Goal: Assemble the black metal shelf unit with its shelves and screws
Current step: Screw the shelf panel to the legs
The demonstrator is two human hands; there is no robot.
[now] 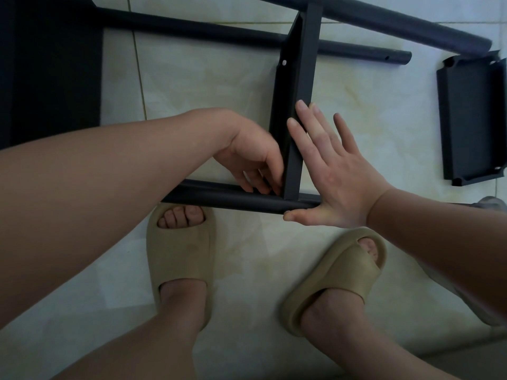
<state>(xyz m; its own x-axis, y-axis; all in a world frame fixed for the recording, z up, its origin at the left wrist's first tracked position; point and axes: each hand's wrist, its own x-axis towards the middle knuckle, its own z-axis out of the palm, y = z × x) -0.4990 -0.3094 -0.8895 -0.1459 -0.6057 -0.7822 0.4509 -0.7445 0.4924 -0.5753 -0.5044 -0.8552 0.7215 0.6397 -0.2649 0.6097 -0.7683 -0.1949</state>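
Note:
A black metal shelf (299,78) stands on its edge between two black tubes, the near tube (219,197) by my feet and the far tube (219,32). A small hole (284,62) shows in its left flange. My left hand (249,154) reaches into the corner where the shelf meets the near tube. Its fingers curl down there and the fingertips are hidden. My right hand (332,171) lies flat against the shelf's right face with straight fingers, the thumb along the near tube.
A second black shelf (469,119) lies flat on the pale tiled floor at the right. A thicker black tube (397,20) crosses the top right. A dark panel (49,67) fills the upper left. My feet in beige sandals (179,253) stand just below the near tube.

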